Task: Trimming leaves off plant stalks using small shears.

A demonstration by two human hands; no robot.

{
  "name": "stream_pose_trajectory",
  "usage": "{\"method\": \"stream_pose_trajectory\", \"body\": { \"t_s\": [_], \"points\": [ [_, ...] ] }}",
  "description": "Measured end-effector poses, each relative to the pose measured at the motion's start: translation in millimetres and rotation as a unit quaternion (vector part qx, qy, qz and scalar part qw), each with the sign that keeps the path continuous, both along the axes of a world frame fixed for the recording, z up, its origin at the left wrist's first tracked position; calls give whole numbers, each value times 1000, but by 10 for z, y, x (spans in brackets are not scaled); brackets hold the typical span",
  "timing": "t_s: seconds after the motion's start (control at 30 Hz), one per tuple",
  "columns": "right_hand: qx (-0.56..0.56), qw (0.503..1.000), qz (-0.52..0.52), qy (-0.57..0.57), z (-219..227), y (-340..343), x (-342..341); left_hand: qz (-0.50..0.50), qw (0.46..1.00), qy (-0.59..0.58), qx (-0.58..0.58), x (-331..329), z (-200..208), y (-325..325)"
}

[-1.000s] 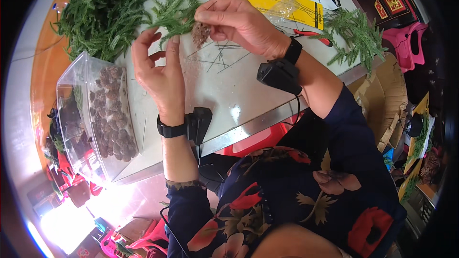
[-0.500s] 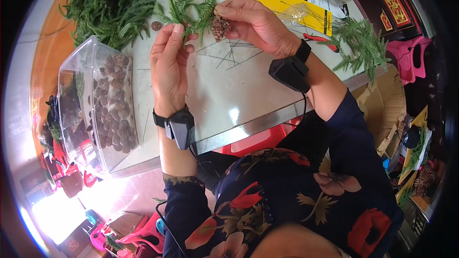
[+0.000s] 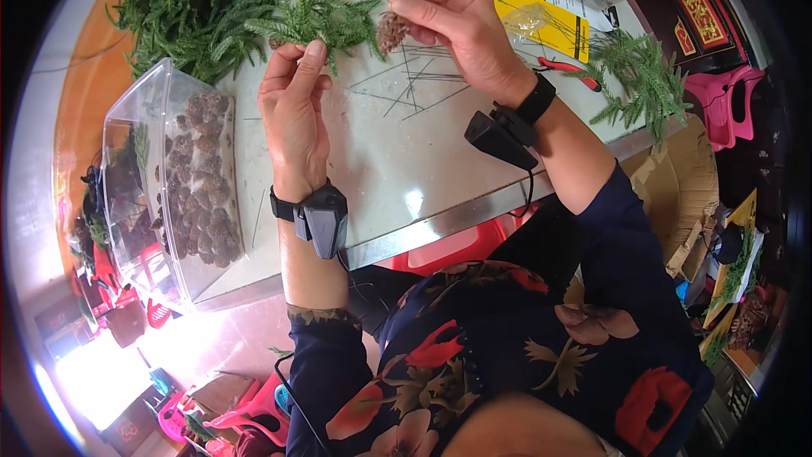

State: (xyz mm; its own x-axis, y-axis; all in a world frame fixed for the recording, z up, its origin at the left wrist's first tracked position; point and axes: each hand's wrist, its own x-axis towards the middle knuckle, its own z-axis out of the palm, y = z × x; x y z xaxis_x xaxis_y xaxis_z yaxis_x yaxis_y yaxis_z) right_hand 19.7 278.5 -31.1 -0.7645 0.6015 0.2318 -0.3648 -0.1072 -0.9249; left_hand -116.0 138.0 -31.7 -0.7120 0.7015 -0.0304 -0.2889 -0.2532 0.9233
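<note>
Between finger and thumb my left hand (image 3: 293, 93) pinches a green artificial pine sprig (image 3: 315, 19), whose needles fan out above the fingertips. My right hand (image 3: 461, 25) is closed at the thumb and fingers around the top of a brown pine cone (image 3: 391, 32), which hangs just right of the sprig. A thin dark wire seems to run between the right fingers by the cone. Below the hands, several thin dark wires (image 3: 410, 89) lie scattered on the white tabletop (image 3: 364, 169).
A clear plastic box (image 3: 173, 85) of pine cones stands at the left, with a heap of green sprigs (image 3: 194, 0) behind it. Red-handled pliers (image 3: 568, 72), yellow packaging (image 3: 550, 30) and a finished-looking green bunch (image 3: 643, 85) lie at the right. A cardboard box (image 3: 677, 186) stands beyond the table edge.
My right hand has risen and turned, with the cone tilting and moving slightly up. The sprig has turned and spread out to the left, while my left hand has shifted only slightly.
</note>
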Motion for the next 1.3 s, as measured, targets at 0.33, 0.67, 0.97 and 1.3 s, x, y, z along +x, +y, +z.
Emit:
{"method": "stream_pose_trajectory", "body": {
  "t_s": [0.33, 0.67, 0.97, 1.3],
  "points": [
    [359, 933, 28, -18, -52, -124, -23, -77, 986, -135, 51, -24, 19, -24],
    [166, 975, 138, -54, -18, -48, 17, 61, 990, 124, -27, -23, -15, -16],
    [-12, 974, 208, -93, 21, 75, 105, 32, 951, 306, -39, 158, 140, 33],
    [-76, 988, 124, -44, -32, 72, 34, -58, 988, 131, -49, 81, 90, 5]
  ]
}}
